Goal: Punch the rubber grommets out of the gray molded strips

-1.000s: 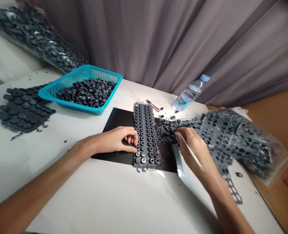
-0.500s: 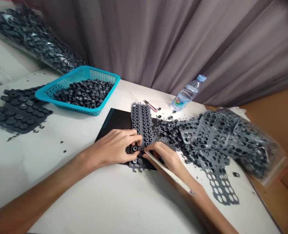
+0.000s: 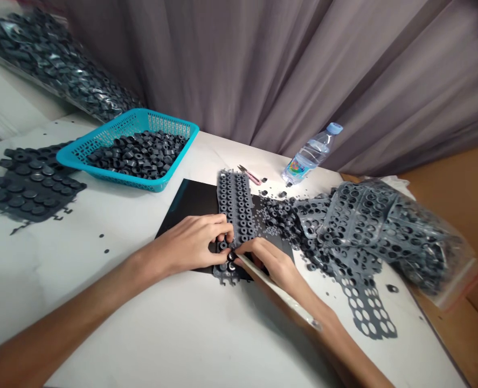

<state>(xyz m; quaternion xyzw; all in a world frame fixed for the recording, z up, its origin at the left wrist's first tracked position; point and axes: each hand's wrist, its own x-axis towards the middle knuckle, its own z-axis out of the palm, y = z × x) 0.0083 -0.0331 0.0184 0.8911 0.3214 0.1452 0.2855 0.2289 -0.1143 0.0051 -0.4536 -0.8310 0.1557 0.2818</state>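
Left hand on strip, fingers half open; right hand pinches tool. Likely working a piece; next calls for steady strip.

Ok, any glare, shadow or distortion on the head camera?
Head view: bright glints on the upper-left bag; soft shadow on the table beside the right forearm; curtain stretched and soft toward the right edge; dark top-right corner; ringed strip fairly clear.

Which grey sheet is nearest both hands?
The long sheet on the black mat, partly under the left hand; another sheet lies by the basket, more sheets at right.
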